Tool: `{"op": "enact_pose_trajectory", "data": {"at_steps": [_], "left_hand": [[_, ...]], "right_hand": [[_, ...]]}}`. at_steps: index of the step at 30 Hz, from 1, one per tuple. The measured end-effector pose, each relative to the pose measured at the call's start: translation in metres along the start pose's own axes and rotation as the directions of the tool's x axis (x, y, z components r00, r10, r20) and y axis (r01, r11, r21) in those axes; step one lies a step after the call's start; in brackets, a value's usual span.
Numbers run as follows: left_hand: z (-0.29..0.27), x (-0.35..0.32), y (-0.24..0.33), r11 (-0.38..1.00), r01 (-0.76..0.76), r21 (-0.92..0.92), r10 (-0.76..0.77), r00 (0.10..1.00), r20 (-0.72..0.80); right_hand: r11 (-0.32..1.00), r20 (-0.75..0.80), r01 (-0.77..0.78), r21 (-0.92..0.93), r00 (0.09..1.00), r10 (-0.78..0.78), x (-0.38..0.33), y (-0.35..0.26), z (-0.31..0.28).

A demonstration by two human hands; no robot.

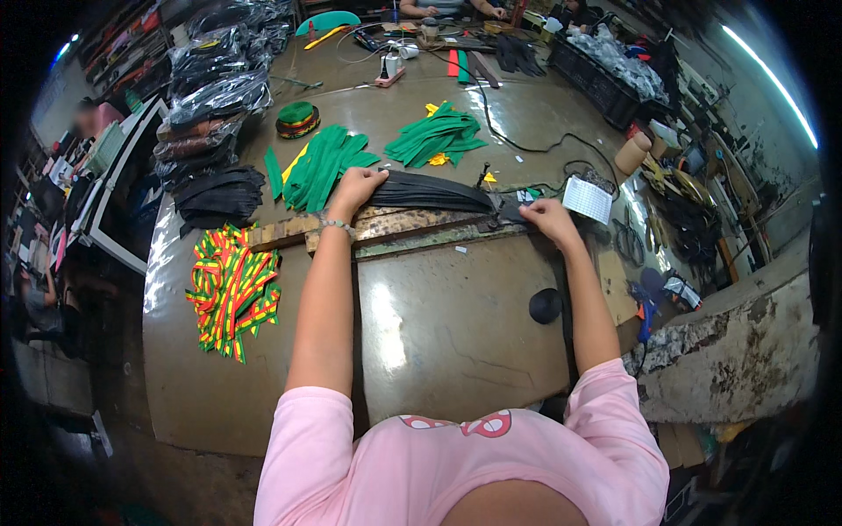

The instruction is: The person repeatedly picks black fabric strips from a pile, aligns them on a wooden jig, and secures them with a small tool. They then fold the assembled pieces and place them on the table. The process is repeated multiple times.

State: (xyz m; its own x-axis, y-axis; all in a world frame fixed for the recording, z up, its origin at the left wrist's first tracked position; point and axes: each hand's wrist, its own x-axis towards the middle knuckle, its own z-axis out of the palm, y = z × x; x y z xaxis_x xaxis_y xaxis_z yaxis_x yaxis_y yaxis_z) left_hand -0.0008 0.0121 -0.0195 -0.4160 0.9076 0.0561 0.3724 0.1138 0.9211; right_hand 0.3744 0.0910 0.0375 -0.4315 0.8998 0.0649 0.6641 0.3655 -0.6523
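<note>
A bundle of long black strips lies along a worn wooden board across the table. My left hand is closed on the bundle's left end, thumb and fingers pinched together. Beyond the bundle's right end, my right hand pinches at the edge of a small dark piece; what exactly sits between its fingertips is hidden. A short upright black peg stands behind the strips, with a bit of yellow beside it. Just right of my right hand is a white printed sheet.
Green strips and a second green pile lie behind the board. Red, yellow and green striped strips are at the left, near black strips. A black cable crosses the table. A round black object sits nearer me.
</note>
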Motion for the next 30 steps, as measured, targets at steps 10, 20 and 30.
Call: {"op": "enact_pose_trajectory", "data": {"at_steps": [10,20,30], "left_hand": [[-0.021,-0.027,0.036,0.980,0.116,-0.161,-0.072,0.963,0.258],[0.001,-0.010,0.019,0.997,0.042,0.066,-0.040,0.999,-0.024],[0.000,-0.006,0.014,0.998,0.065,0.006,-0.065,0.997,0.029]], "right_hand": [[0.928,-0.108,0.329,0.173,0.943,-0.314,0.064,-0.149,0.102],[0.972,-0.083,0.231,0.038,0.970,-0.227,0.075,-0.140,0.136],[0.973,-0.021,0.007,0.230,1.000,-0.003,0.008,-0.051,-0.017]]}}
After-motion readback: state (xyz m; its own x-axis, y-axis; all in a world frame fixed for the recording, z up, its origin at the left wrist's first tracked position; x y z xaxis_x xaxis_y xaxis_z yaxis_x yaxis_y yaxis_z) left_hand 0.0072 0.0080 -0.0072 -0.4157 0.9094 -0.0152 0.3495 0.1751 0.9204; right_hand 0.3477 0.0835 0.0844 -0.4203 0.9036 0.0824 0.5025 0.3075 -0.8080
